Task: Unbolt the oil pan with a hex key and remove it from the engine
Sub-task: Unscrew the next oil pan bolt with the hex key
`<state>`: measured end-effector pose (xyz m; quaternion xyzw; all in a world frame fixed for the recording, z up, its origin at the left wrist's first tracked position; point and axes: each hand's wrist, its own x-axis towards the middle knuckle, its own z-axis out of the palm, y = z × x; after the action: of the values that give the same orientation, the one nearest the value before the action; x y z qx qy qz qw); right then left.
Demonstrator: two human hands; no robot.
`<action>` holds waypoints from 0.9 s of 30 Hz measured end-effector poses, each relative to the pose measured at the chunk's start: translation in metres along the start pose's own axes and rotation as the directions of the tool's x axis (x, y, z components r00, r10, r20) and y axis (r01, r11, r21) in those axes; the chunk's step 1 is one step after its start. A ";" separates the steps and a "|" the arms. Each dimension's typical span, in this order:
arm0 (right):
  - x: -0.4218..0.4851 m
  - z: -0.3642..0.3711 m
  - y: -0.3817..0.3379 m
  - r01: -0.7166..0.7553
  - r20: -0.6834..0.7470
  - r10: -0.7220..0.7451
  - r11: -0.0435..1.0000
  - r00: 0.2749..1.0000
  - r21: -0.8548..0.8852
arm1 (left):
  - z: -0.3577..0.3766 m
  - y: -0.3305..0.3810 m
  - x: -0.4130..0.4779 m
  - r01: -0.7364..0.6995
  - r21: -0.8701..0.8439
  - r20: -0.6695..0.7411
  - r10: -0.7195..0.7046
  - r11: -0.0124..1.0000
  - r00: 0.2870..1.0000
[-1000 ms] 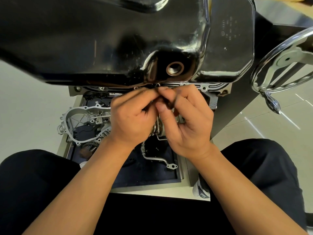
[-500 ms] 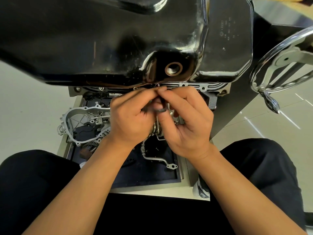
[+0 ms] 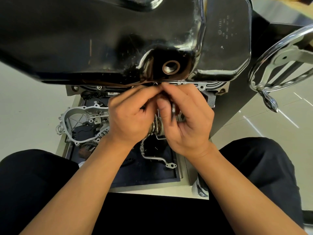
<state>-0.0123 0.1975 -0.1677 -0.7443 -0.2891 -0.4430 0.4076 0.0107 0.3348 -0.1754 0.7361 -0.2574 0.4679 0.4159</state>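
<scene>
The glossy black oil pan (image 3: 105, 39) fills the top of the head view, its open drain hole (image 3: 171, 67) facing me. Its flange (image 3: 189, 85) runs along the lower edge with small bolts in it. Both hands meet just below the flange near the drain hole. My left hand (image 3: 130, 116) has its fingers curled, fingertips pinched together at the flange. My right hand (image 3: 184, 119) pinches a thin dark hex key (image 3: 173, 108) between thumb and fingers. The key's tip and the bolt it meets are hidden by my fingers.
Below the engine lies a dark-lined tray (image 3: 152, 173) with a silver cover casting (image 3: 81, 122), a bent metal pipe (image 3: 154, 156) and other parts. A chrome handwheel (image 3: 277, 65) of the stand juts out at the right. My dark-clothed knees frame the tray.
The right thumb and fingers have shifted slightly around the hex key, turning it a little. Both hands stay at the same spot under the flange.
</scene>
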 end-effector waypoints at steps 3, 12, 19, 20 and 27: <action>0.001 -0.001 -0.001 -0.005 -0.051 0.006 1.000 0.999 0.009 | 0.000 -0.002 -0.002 0.025 0.019 -0.015 -0.025 1.000 1.000; 0.000 0.001 0.001 0.010 0.031 -0.011 1.000 0.999 0.028 | 0.001 0.003 0.000 0.022 -0.023 0.050 -0.021 0.999 0.999; 0.000 -0.002 0.003 0.018 -0.036 -0.017 0.999 0.999 0.029 | 0.001 0.000 0.000 0.040 0.006 -0.041 -0.040 0.999 0.998; -0.001 -0.002 0.003 0.017 -0.030 -0.016 0.999 0.999 0.030 | 0.000 0.000 0.000 0.029 -0.002 -0.016 -0.029 1.000 0.999; 0.003 0.000 0.000 0.006 0.007 -0.006 0.999 1.000 0.032 | -0.002 0.001 0.006 -0.011 0.022 -0.007 0.011 1.000 1.000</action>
<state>-0.0108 0.1974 -0.1651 -0.7383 -0.2997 -0.4370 0.4173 0.0113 0.3362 -0.1695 0.7374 -0.2550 0.4756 0.4062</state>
